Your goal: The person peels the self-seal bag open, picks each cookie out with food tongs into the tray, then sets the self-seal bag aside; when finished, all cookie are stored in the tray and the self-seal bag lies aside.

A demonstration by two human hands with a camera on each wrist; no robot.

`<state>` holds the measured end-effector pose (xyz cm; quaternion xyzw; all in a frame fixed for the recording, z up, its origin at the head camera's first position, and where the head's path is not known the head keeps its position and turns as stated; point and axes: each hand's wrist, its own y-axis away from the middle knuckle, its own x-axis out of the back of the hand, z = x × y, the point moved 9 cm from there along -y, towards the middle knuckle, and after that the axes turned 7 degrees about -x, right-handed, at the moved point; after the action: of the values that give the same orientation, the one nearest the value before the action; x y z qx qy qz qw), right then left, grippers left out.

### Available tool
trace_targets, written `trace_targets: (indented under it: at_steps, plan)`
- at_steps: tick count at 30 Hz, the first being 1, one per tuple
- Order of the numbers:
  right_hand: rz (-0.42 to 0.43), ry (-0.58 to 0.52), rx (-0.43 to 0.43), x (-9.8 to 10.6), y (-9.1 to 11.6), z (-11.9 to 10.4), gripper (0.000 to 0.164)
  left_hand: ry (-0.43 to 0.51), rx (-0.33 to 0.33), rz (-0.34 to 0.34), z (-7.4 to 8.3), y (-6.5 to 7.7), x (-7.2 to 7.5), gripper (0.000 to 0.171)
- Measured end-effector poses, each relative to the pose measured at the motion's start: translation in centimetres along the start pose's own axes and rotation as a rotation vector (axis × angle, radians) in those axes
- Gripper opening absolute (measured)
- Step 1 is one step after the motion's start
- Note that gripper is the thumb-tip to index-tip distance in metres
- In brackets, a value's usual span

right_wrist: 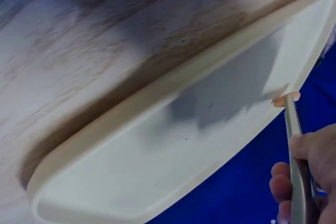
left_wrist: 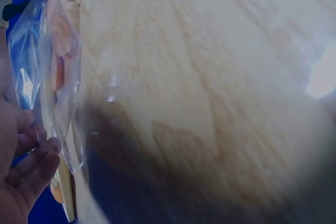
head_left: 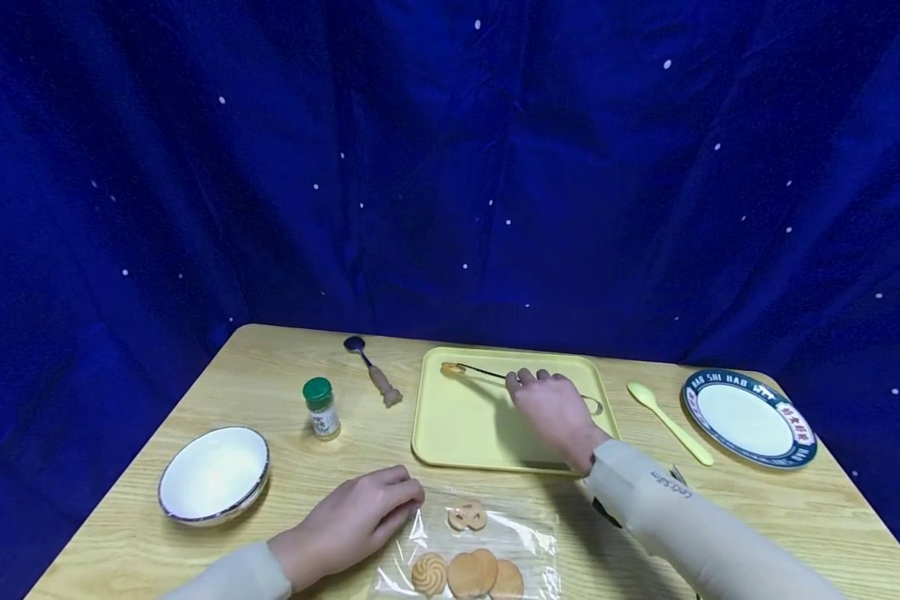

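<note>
My right hand (head_left: 551, 410) grips metal tongs (right_wrist: 295, 150) above the pale yellow tray (head_left: 450, 437). At the tongs' tips is a small golden-brown cookie (head_left: 452, 368), close over the tray's far left corner. My left hand (head_left: 356, 521) pinches the upper left corner of a clear plastic bag (head_left: 536, 533) at the table's front. Inside the bag lie several cookies: a pretzel-shaped one (head_left: 467, 515), a swirled one (head_left: 429, 574) and plain round ones (head_left: 471, 573). In the left wrist view, thumb and fingertips (left_wrist: 50, 158) close on the bag's edge.
To the left stand a white bowl (head_left: 213, 475) and a green-capped seasoning jar (head_left: 322, 410). Behind them lies a dark spoon with a wooden handle (head_left: 381, 382). Right of the tray are a yellow spoon (head_left: 671, 423) and a blue-rimmed plate (head_left: 750, 417). A blue curtain (head_left: 450, 167) hangs behind the table.
</note>
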<state>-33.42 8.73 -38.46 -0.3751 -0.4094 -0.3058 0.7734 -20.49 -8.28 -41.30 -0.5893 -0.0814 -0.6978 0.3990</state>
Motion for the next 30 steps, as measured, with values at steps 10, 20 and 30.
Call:
trace_targets:
  at_steps: [10, 20, 30]
  plan:
    - [-0.046, 0.005, 0.045, 0.0, 0.2, -0.2, 0.044, 0.013, 0.008, -0.023, -0.1, 0.2, 0.0, 0.008]
    - [-0.1, -0.081, 0.046, -0.1, -0.4, 0.4, 0.018, 0.01, 0.016, -0.043, -0.2, 0.3, -0.1, 0.008]
    - [-0.131, -0.292, 0.0, 0.6, 0.9, 3.5, 0.022, 0.004, 0.013, -0.046, -0.3, 0.1, -0.1, 0.007]
